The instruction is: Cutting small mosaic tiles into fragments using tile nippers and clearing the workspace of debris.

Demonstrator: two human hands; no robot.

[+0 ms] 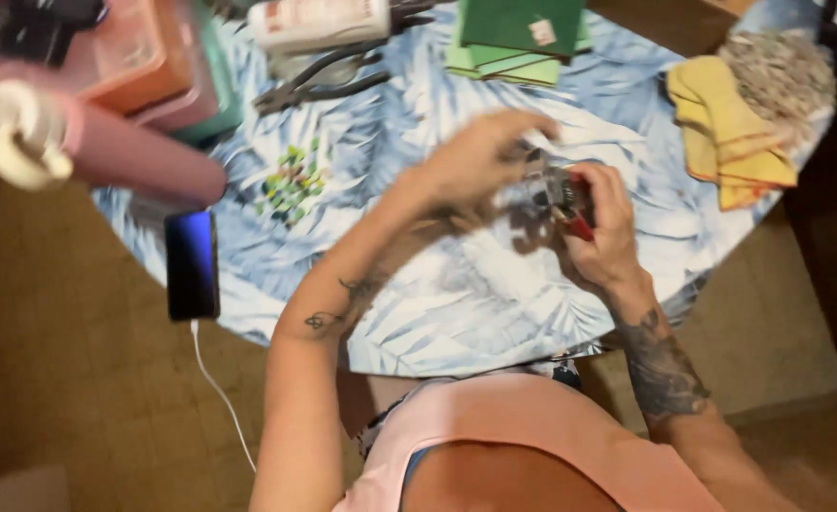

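My right hand [600,228] grips the small red-and-metal tool [561,194]; my left hand [480,156] pinches its far end, just left.

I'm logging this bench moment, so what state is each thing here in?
small metal and red object: held above the table, blurred.
left hand: closed on the object's top.
right hand: gripping the object from the side.
dark smartphone: flat at the table edge, screen lit, white cable plugged in.
black-handled pliers: lying flat.
yellow cloths: folded, stacked.
green sheets: stacked.
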